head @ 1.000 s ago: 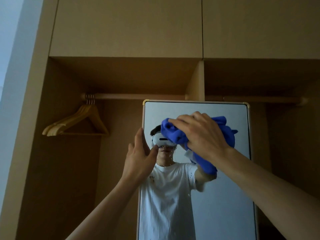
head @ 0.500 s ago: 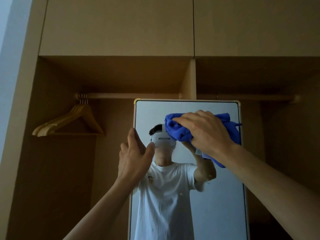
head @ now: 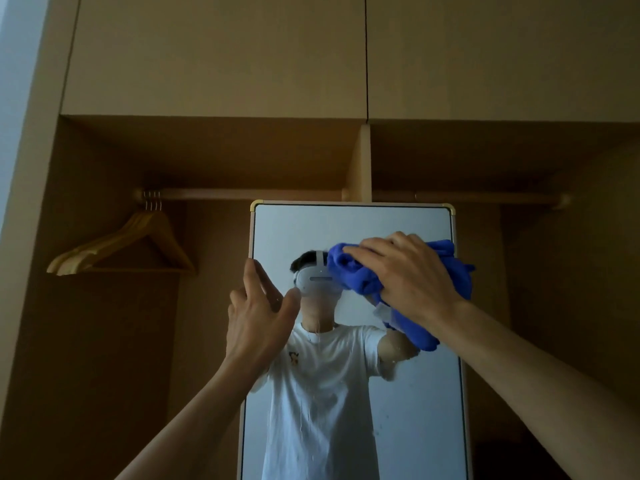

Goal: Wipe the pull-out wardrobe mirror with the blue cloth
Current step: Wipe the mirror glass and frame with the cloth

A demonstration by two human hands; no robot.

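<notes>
Pressing the bunched blue cloth (head: 358, 278) against the upper right part of the pull-out mirror (head: 346, 226), the right hand (head: 410, 275) has its fingers curled over the fabric and clenched on it; a tail of cloth hangs below the wrist, in front of the glass. At the mirror's left edge the left hand (head: 258, 317) grasps the frame, thumb spread across the glass and fingers at the edge. Left of the mirror, the open wardrobe compartment (head: 104, 341) holds several wooden hangers (head: 121, 247) bunched together on a wooden rail (head: 242, 194). Directly above the mirror, an upright divider panel (head: 360, 161) separates that compartment from the one to the right, with closed upper cabinet doors (head: 214, 53) higher still. The mirror reflects a person in a white T-shirt; its small chest print is too small to read.
</notes>
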